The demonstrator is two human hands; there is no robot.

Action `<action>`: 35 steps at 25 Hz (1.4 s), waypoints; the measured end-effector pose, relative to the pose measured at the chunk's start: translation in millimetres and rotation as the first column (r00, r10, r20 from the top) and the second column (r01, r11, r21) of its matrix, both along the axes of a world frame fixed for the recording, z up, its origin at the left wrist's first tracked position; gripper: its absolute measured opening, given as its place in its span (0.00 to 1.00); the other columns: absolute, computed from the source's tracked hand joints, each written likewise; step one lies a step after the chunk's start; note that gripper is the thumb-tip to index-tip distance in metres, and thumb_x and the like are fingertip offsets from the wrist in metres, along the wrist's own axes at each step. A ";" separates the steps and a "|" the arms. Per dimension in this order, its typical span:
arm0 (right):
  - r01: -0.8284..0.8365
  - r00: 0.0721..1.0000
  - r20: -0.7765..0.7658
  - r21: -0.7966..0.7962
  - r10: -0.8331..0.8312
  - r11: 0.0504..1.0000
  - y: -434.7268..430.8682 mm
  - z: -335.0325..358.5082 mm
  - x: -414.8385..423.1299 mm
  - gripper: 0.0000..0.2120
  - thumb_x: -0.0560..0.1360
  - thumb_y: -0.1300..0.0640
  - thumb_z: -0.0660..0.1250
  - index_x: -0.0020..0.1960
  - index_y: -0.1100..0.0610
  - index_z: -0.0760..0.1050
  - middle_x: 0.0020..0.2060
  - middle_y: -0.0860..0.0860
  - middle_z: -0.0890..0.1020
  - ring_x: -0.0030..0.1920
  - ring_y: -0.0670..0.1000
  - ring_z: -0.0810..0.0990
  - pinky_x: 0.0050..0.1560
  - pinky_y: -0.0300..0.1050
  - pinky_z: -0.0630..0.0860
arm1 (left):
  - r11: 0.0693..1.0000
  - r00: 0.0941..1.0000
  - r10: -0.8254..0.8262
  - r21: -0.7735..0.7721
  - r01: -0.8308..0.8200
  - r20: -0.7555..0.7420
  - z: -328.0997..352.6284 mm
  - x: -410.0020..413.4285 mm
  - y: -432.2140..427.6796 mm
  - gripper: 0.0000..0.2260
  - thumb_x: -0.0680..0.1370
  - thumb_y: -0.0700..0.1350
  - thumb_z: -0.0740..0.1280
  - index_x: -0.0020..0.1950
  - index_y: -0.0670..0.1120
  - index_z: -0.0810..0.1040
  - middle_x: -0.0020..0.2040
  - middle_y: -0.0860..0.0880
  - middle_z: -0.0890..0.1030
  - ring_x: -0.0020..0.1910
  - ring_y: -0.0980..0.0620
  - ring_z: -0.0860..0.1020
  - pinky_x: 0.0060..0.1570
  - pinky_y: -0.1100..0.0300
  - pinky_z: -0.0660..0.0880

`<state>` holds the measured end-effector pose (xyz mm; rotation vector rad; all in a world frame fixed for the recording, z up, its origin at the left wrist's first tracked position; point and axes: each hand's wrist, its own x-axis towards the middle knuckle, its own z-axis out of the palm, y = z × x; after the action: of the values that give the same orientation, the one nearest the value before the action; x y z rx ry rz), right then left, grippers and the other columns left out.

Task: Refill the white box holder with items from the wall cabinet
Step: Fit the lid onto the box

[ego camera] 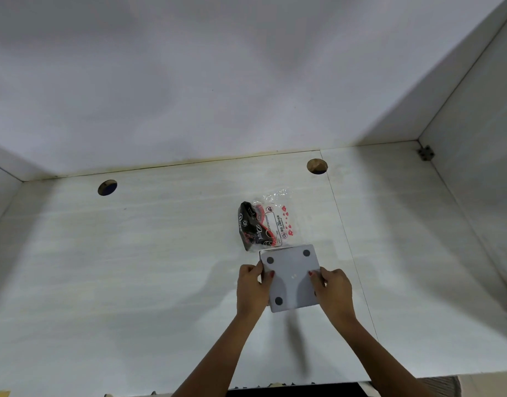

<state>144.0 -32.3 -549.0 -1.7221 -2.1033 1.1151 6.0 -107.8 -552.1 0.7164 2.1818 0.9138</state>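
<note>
Left hand (pixel 253 287) and right hand (pixel 334 290) pinch opposite side edges of the white square box holder (pixel 291 277), underside with dark round pads showing. Just beyond lies a black-and-red plastic packet (pixel 261 226) on the pale table (pixel 132 267); open surface all around.

White cabinet shelf (pixel 160 253), two round holes near back edge; clear packet (pixel 263 224) of dark wrappers lying mid-shelf.

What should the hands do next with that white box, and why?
Probably lower the white box holder and turn it opening-up. Both the left hand and right hand hold it raised, underside showing, so nothing can go in. The bag waits just beyond.
</note>
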 end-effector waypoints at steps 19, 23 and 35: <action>-0.043 0.989 0.136 -0.077 0.053 0.996 11.1 -7.7 -16.0 0.17 0.78 0.50 0.56 0.50 0.62 0.77 0.45 0.56 0.74 0.38 0.53 0.80 0.37 0.39 0.73 | 0.999 0.992 0.024 -0.030 -0.028 -0.123 -6.5 -14.4 8.9 0.15 0.78 0.51 0.59 0.61 0.46 0.75 0.51 0.44 0.80 0.49 0.46 0.78 0.47 0.59 0.74; -0.060 0.991 0.112 -0.058 0.067 0.996 15.0 -6.1 -16.2 0.15 0.78 0.51 0.56 0.55 0.61 0.75 0.45 0.55 0.73 0.37 0.51 0.77 0.32 0.33 0.69 | 0.998 0.990 -0.006 -0.063 -0.003 -0.140 -6.7 -13.4 12.1 0.16 0.79 0.51 0.56 0.62 0.48 0.73 0.48 0.45 0.79 0.44 0.52 0.74 0.43 0.64 0.72; -0.096 0.994 0.049 -0.068 0.100 0.993 22.4 6.1 -1.6 0.14 0.78 0.55 0.59 0.52 0.64 0.78 0.34 0.55 0.79 0.26 0.41 0.70 0.25 0.29 0.66 | 0.990 0.989 0.142 0.006 -0.142 -0.050 -8.4 5.9 10.4 0.15 0.78 0.49 0.61 0.57 0.41 0.76 0.58 0.43 0.76 0.50 0.50 0.75 0.48 0.64 0.71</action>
<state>142.3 -9.8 -543.0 -1.7109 -2.2285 1.1910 11.9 -97.4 -560.5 0.5976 2.3003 0.9799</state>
